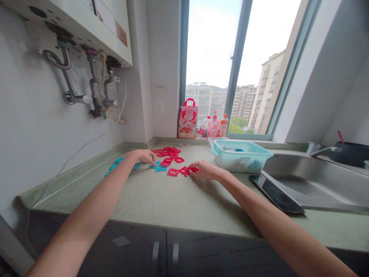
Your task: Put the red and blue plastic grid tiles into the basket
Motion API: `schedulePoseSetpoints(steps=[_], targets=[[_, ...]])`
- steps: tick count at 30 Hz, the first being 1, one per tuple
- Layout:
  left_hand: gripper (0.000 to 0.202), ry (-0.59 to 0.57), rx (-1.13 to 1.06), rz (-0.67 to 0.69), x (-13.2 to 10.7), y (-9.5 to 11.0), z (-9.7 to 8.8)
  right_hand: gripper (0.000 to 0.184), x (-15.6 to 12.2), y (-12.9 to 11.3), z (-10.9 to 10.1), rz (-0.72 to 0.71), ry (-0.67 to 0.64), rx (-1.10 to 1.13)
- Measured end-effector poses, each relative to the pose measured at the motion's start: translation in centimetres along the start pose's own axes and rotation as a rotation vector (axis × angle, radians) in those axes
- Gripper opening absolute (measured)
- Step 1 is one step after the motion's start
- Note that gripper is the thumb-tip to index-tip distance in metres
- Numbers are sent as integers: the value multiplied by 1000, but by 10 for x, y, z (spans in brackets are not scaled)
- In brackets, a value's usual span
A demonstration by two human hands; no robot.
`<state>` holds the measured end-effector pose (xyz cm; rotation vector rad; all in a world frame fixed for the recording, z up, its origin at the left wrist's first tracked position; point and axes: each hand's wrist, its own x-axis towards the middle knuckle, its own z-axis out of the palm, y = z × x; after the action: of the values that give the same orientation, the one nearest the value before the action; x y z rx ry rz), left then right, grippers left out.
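Both my arms reach out over a pale green countertop (161, 200). My left hand (143, 156) rests among flat plastic snowflake-like pieces, its fingertips curled down on a blue piece (158, 167). More blue pieces (115, 163) lie to its left. A heap of red pieces (168, 152) lies behind the hands. My right hand (205, 170) is closed, pinching a red piece (190, 169) that lies in a short row of red ones (173, 172) on the counter.
A light blue plastic tub (248, 156) with pieces inside stands right of my right hand. A dark phone or tablet (275, 193) lies at the edge of the steel sink (317, 181). A bag (188, 120) and bottles (215, 125) stand on the windowsill. Pipes (95, 96) hang at left.
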<state>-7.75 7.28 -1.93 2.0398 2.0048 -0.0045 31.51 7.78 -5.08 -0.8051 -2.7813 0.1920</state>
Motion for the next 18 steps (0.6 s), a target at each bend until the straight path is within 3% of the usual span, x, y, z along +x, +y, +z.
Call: schedulePoseSetpoints(steps=[4,7,10,13,18], targets=[[62,-3,69,-172,-13,-25,-15,25,-1,1,0,-3,19,15],[55,125,120,-184,-16,-27,-19,25,-1,1,1,-8,32,41],[52,324,148,-107,-4,-4,-3,31,1,0,5,-46,94,78],[64,475,174,-14,16,30,27,35,4,-4,13,-130,158,123],[83,315,114,36,34,60,59,33,10,-8,20,-178,127,181]])
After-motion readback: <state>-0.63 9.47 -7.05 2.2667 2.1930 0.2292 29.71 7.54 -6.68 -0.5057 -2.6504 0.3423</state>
